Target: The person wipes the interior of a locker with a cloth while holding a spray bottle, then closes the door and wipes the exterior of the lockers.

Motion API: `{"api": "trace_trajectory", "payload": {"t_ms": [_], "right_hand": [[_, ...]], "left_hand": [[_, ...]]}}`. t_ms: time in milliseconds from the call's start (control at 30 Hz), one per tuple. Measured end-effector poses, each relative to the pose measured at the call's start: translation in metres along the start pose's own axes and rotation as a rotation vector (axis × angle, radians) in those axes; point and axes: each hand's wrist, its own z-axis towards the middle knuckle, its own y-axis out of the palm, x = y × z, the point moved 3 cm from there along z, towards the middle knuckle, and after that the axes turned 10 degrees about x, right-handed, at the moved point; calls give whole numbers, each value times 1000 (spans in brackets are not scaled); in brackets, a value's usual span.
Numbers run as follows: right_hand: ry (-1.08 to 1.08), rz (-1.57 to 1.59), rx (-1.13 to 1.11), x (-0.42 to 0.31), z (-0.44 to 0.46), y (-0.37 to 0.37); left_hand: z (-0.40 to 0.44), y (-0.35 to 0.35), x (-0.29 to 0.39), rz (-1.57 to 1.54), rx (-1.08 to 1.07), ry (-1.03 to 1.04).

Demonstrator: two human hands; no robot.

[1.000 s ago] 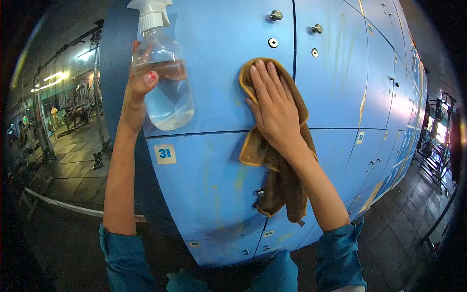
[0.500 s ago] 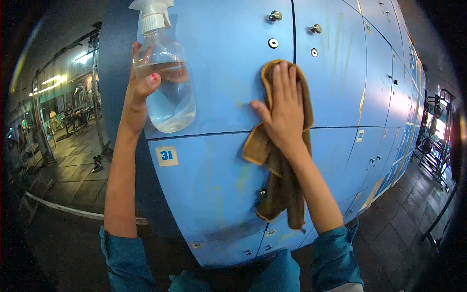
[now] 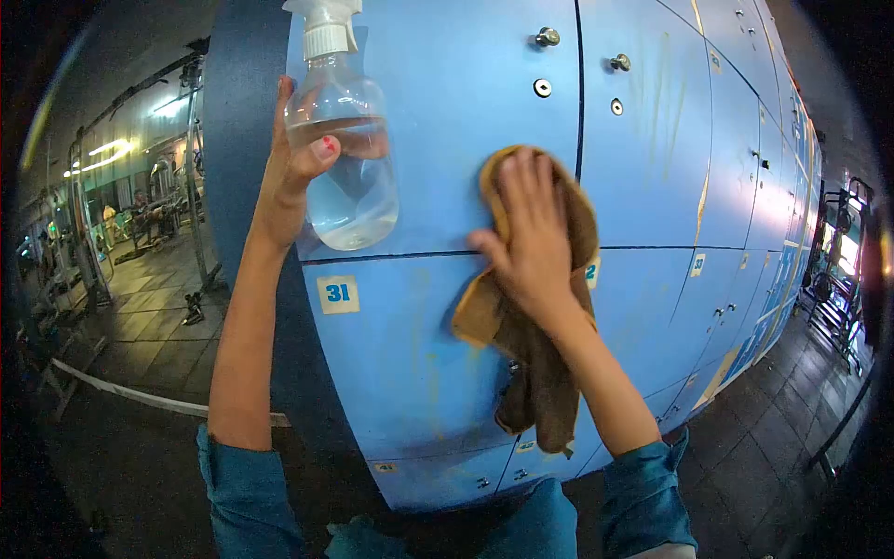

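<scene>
A clear spray bottle (image 3: 358, 200) with a white spray head and clear liquid inside is upright in my left hand (image 3: 296, 182), whose thumb lies across its front. Flat against a brown cloth (image 3: 540, 345) with yellow edging, my right hand (image 3: 535, 242) presses it to the blue locker door (image 3: 447, 140); its fingers are blurred by motion, thumb apart. The cloth's lower part hangs over the door below, marked 31 (image 3: 338, 294), and partly covers that door's knob. Yellowish streaks show on several doors.
Round metal knobs (image 3: 548, 37) and keyholes (image 3: 542, 88) stand out from the doors. The lockers run back to the right. Gym equipment (image 3: 833, 270) stands on the dark tiled floor (image 3: 754, 447) at right, and more shows at far left.
My right hand and the cloth moved right, then back left and lower on the door, uncovering part of a number label. The bottle and left hand appear slightly farther right as the view shifted.
</scene>
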Motion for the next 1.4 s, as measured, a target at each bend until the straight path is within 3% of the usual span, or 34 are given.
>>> {"api": "trace_trajectory", "payload": {"t_ms": [100, 200, 233, 400, 567, 700, 833, 933, 967, 1067, 1267, 1400], "right_hand": [[-151, 227, -221, -28, -18, 6], [-223, 241, -313, -9, -9, 4], [-143, 312, -235, 0, -4, 3], [60, -81, 6, 8, 10, 3], [-178, 269, -242, -38, -4, 18], [-264, 128, -276, -22, 8, 3], [5, 4, -19, 21, 5, -12], [26, -165, -41, 12, -12, -10], [23, -89, -108, 6, -19, -10], [-57, 2, -197, -7, -32, -11], [-61, 14, -147, -15, -11, -10], [-61, -3, -137, -17, -32, -10]], "left_hand": [[1, 0, 0, 41, -8, -14], [3, 6, -3, 7, 36, 26], [5, 6, -1, 28, 25, 64], [9, 4, 17, 200, -74, 235], [8, 4, 17, 215, -96, 175], [5, 0, 2, 182, 34, 159], [19, 3, -24, -12, 89, 205], [16, 3, -7, 15, -61, 177], [14, 3, -1, 44, -103, 169], [10, -1, 4, 121, -79, 183], [25, -5, -30, 67, 21, 262], [11, -1, -8, 100, 24, 212]]}}
